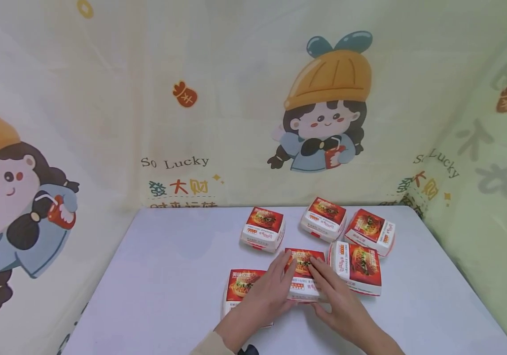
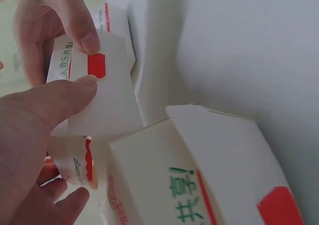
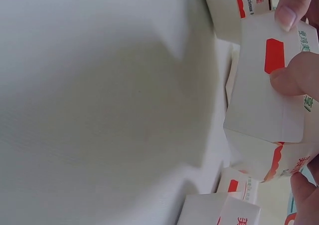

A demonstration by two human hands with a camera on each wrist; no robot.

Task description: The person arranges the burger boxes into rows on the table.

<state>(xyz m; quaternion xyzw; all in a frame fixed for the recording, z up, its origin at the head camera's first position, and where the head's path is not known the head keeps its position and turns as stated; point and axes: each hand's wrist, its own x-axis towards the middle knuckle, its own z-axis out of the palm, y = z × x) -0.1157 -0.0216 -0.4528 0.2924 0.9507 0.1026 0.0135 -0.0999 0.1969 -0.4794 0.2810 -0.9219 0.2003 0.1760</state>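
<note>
Pinching the box [image 1: 304, 284], left hand [image 1: 268, 292] and right hand [image 1: 344, 305] share a thumb-and-finger grip; a neighbour [image 1: 363, 268] sits just beside its right edge, wide surface [image 1: 156, 276] farther left.

Cartoon-curtained booth [image 1: 235, 128]; white tabletop [image 1: 164, 286]

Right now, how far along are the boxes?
Looks done: four boxes, closed, behind or right. In hand: the middle box, left hand and right hand at its red tab. Maybe remaining: the left box, partly hidden by the left arm.
</note>
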